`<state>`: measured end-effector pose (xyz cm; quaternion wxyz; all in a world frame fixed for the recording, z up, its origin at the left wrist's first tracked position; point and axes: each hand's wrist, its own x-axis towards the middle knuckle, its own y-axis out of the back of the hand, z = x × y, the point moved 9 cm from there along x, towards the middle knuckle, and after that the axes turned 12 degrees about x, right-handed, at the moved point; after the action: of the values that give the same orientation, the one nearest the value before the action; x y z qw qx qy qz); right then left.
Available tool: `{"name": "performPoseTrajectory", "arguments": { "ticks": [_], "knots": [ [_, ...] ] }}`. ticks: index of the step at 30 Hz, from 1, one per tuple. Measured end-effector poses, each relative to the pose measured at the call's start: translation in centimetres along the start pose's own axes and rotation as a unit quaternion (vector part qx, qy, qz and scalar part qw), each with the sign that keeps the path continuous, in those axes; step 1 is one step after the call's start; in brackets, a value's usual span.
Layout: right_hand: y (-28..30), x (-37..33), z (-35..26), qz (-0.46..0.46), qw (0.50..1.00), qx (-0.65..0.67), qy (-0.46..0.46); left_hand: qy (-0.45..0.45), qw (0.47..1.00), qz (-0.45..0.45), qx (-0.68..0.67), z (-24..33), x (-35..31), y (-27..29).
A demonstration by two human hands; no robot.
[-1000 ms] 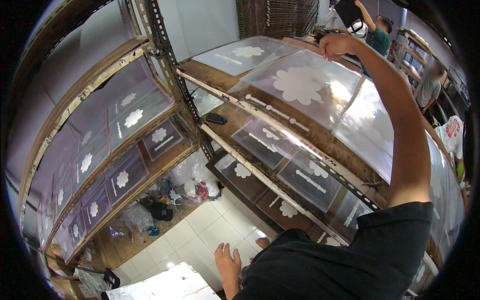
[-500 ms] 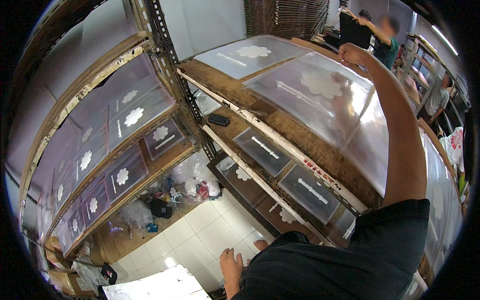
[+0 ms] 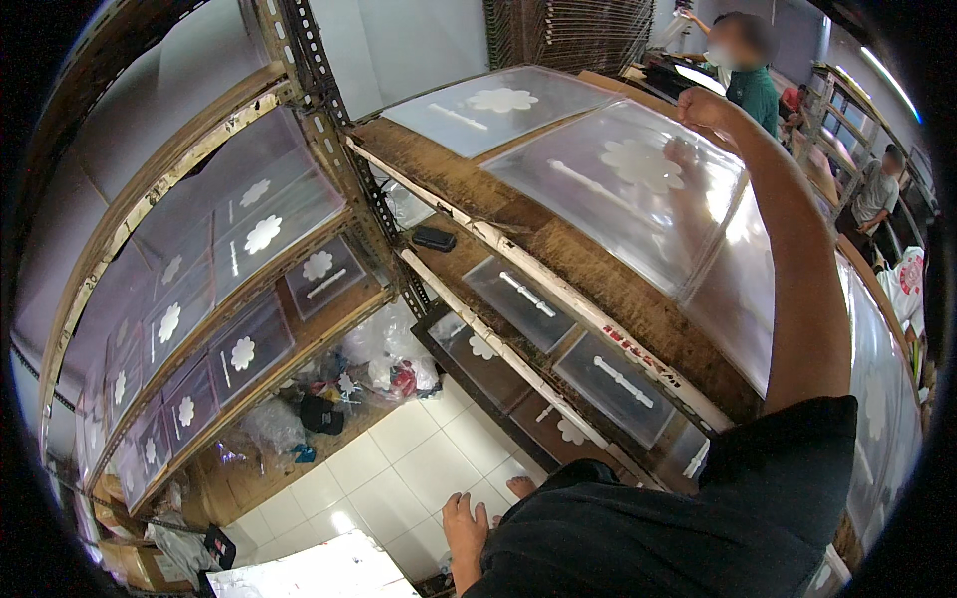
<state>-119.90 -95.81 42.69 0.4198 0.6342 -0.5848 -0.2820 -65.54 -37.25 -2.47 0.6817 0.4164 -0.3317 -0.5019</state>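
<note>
My right arm stretches over the upper shelf at the right. At its end, my right hand [image 3: 704, 110] is closed, near the far edge of a clear plastic sheet [image 3: 538, 184] printed with a white flower and a white bar. Whether its fingers grip anything is hidden. Beyond it lies another clear sheet [image 3: 454, 100] with the same white shapes. My left hand [image 3: 465, 531] hangs low beside my body above the tiled floor, fingers loosely bent and apart, holding nothing.
A lower shelf holds smaller printed sheets [image 3: 610, 387] and a black case [image 3: 434, 239]. At the left a rack [image 3: 254, 344] carries many sheets. Plastic bags [image 3: 384, 349] lie below, a white board [image 3: 319, 570] nearer. One person [image 3: 755, 90] stands beyond my right hand, another [image 3: 873, 194] farther right.
The person beyond my right hand has shifted closer and turned; the dark panel that stood raised there is no longer upright. My hands have hardly moved.
</note>
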Motion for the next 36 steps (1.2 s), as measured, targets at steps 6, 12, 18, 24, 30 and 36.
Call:
{"name": "performPoseTrajectory", "arguments": {
  "ticks": [6,12,18,24,30,36],
  "knots": [
    [0.8,-0.1,-2.1,-0.010,0.940,-0.332,0.083,-0.006,1.000,0.002,0.011,0.0,-0.3,0.3],
    [2.6,-2.5,-10.1,0.050,0.926,-0.334,0.169,-0.025,1.000,0.015,0.005,0.7,-1.2,0.6],
    [0.5,-3.7,-25.6,0.009,0.950,-0.263,0.166,-0.015,1.000,0.024,0.002,1.6,-2.6,1.4],
    [-5.4,-15.6,-44.4,-0.011,0.847,-0.163,0.506,0.006,0.996,0.084,-0.032,2.1,-5.9,4.4],
    [-20.2,-38.2,-59.5,-0.208,0.700,-0.128,0.671,0.106,0.985,0.107,-0.088,2.4,-14.7,8.5],
    [-28.5,-61.8,-63.2,-0.420,0.532,-0.002,0.735,0.211,0.956,0.189,-0.079,1.8,-27.7,10.8]
  ]
}}
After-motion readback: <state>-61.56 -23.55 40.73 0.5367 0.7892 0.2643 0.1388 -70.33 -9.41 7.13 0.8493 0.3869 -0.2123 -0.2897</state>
